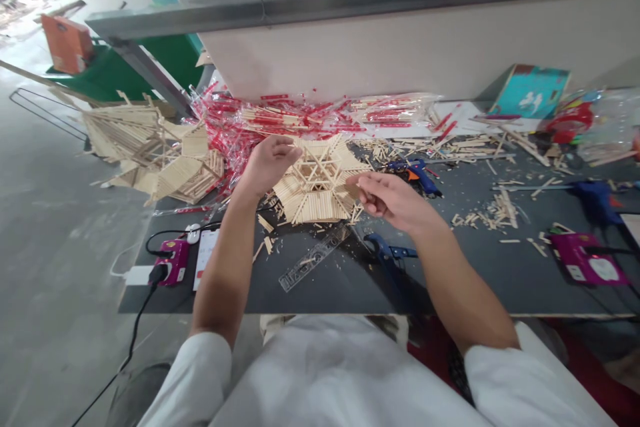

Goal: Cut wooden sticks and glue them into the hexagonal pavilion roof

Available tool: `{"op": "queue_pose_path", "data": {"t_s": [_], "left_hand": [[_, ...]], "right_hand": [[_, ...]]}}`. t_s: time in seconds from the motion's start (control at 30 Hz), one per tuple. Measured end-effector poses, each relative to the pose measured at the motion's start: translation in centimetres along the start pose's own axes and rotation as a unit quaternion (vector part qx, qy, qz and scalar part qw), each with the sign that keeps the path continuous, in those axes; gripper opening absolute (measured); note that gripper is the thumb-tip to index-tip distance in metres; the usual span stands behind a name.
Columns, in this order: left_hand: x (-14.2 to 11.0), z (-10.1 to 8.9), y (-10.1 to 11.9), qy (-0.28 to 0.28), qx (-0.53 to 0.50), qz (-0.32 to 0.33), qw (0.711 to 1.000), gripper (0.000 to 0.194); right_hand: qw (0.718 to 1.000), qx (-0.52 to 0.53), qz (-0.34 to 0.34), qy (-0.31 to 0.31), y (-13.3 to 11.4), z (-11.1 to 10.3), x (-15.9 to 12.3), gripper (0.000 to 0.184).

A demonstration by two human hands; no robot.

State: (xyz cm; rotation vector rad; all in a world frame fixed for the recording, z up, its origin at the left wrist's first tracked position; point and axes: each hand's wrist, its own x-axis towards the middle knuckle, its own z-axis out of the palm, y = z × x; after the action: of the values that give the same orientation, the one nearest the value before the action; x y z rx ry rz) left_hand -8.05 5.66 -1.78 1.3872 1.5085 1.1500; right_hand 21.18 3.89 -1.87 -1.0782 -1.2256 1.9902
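A six-sided model built of thin wooden sticks stands on the dark table, with an open lattice at its middle. My left hand is at its upper left side, thumb and fingers drawn together in a pinch. At the model's right side is my right hand, its thumb and forefinger pinched and the other fingers curled. What either pinch holds, if anything, is too small to make out. A clear ruler lies in front of the model. Blue pliers-like cutters rest beneath my right wrist.
A larger stick model sits at the left end. Red-and-clear plastic packets line the back. Blue glue guns and loose sticks lie right. Purple power sockets with cords and a phone are near the front left.
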Motion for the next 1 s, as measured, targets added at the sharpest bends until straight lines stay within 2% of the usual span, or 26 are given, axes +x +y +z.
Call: {"op": "queue_pose_path", "data": {"t_s": [0.1, 0.17, 0.27, 0.37, 0.47, 0.53, 0.6, 0.7, 0.8, 0.9, 1.0], "left_hand": [[-3.2, -0.6, -0.3, 0.092, 0.072, 0.077, 0.99, 0.037], [-6.1, -0.7, -0.5, 0.136, 0.108, 0.091, 0.981, 0.029], [-11.0, -0.2, -1.4, 0.157, 0.172, 0.074, 0.97, 0.023], [-15.4, 0.7, -3.2, 0.157, 0.184, 0.049, 0.969, 0.02], [-18.3, 2.0, -5.4, 0.18, 0.132, 0.002, 0.975, 0.021], [-19.2, 3.0, -6.4, 0.193, 0.057, -0.035, 0.979, 0.024], [-19.3, 4.0, -6.9, 0.179, -0.049, -0.072, 0.98, 0.031], [-18.5, 5.2, -6.8, 0.133, -0.197, -0.102, 0.966, 0.039], [-17.5, 6.0, -6.0, 0.124, -0.305, -0.119, 0.937, 0.042], [-16.9, 6.4, -5.1, 0.14, -0.369, -0.128, 0.91, 0.048], [-16.9, 6.4, -4.5, 0.138, -0.39, -0.141, 0.899, 0.059]], "right_hand": [[0.997, -0.057, -0.039, 0.018, 1.9, -1.6, -2.6, 0.041], [0.994, -0.098, -0.042, 0.038, 3.5, -3.1, -4.6, 0.036], [0.969, -0.195, -0.042, 0.143, 6.6, -5.5, -7.9, 0.036], [0.91, -0.352, -0.015, 0.217, 10.8, -7.3, -11.2, 0.044], [0.797, -0.546, -0.066, 0.249, 15.0, -7.6, -14.0, 0.079], [0.755, -0.611, -0.083, 0.221, 17.0, -7.3, -15.3, 0.099], [0.736, -0.642, -0.083, 0.199, 18.0, -6.9, -16.0, 0.108], [0.712, -0.666, -0.082, 0.206, 18.2, -6.7, -16.2, 0.101], [0.688, -0.684, -0.097, 0.223, 17.9, -7.2, -16.1, 0.088], [0.671, -0.689, -0.101, 0.253, 17.9, -8.8, -16.4, 0.083], [0.661, -0.689, -0.077, 0.286, 18.1, -11.0, -17.1, 0.088]]}}
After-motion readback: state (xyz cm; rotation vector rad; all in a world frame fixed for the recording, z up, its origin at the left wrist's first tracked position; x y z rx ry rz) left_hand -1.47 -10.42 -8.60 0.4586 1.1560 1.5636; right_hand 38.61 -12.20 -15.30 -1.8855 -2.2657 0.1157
